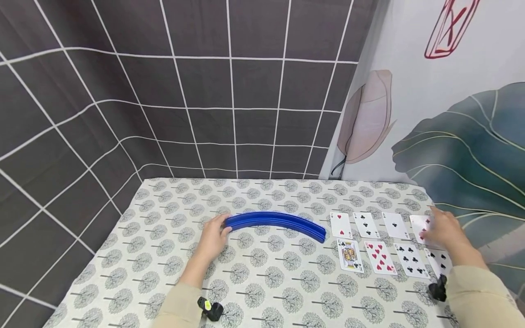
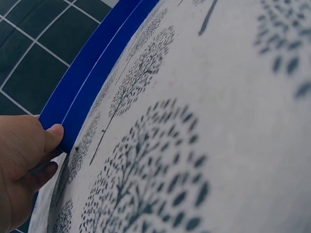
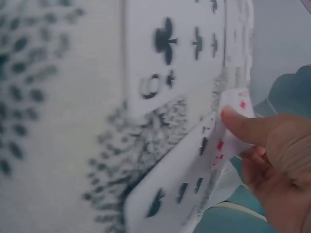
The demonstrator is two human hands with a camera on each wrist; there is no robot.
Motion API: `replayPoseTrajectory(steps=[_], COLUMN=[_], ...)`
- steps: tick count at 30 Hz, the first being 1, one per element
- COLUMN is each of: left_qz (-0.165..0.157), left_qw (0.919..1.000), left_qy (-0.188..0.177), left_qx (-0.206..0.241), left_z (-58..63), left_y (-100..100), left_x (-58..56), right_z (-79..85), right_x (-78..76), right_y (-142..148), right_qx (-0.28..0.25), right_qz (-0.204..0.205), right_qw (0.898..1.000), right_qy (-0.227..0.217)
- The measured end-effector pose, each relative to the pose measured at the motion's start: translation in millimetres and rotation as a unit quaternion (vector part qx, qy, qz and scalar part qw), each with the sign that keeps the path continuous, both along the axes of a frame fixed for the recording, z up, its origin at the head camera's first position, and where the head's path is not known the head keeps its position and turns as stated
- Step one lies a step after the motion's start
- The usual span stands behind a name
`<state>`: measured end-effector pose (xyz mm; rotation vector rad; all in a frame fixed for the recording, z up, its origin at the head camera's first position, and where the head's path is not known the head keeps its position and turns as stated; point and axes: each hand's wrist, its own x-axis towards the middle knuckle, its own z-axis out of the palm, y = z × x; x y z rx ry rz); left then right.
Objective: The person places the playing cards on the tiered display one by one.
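Observation:
At the left end of a curved blue card holder (image 1: 279, 219), my left hand (image 1: 214, 238) grips the rim between thumb and fingers. The holder's blue wall (image 2: 92, 73) runs away from the thumb in the left wrist view. My right hand (image 1: 447, 232) pinches a diamonds playing card (image 1: 418, 225) at the right end of the far row. In the right wrist view that diamonds card (image 3: 231, 126) looks tilted up, with the thumb on its face. A clubs card (image 1: 439, 262) lies just nearer, partly hidden by the right arm.
The far row also holds a two of hearts (image 1: 341, 225), a three of clubs (image 1: 367, 225) and a single-club card (image 1: 395, 225). Nearer lie a king of clubs (image 1: 350, 256), a hearts card (image 1: 380, 258) and a six of clubs (image 1: 412, 260). A tree-patterned cloth (image 1: 262, 278) covers the table.

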<state>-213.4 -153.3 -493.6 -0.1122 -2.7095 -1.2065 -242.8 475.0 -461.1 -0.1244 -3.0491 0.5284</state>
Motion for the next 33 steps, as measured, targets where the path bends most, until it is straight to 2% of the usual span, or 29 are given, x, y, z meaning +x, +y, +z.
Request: replayPoseTrajectory(steps=[7,13,18,25,33], left_qz=[-0.001,0.006,0.008,0.017,0.016], left_qw=[1.0000,0.9999,0.9999,0.9998,0.9998], left_qy=[0.000,-0.007,-0.006,-0.012,-0.014], left_qx=[0.001,-0.004,-0.013,-0.001,-0.003], left_z=[1.3,1.6,2.7,0.0,-1.4], left_y=[1,3,4,2,1], left_x=[0.5,2.2,4.1,2.6,0.8], right_z=[4.3,6.3,13.4,21.9,22.8], right_x=[5.0,11.4,12.2,14.2,16.8], right_y=[-4,-12,-18,-25,-28], right_qx=[0.042,0.037,0.037,0.024,0.018], right_qz=[-0.005,-0.029,-0.047,-0.045,-0.054], right_qw=[0.998,0.994,0.991,0.988,0.984], right_qy=[0.052,0.098,0.120,0.148,0.170])
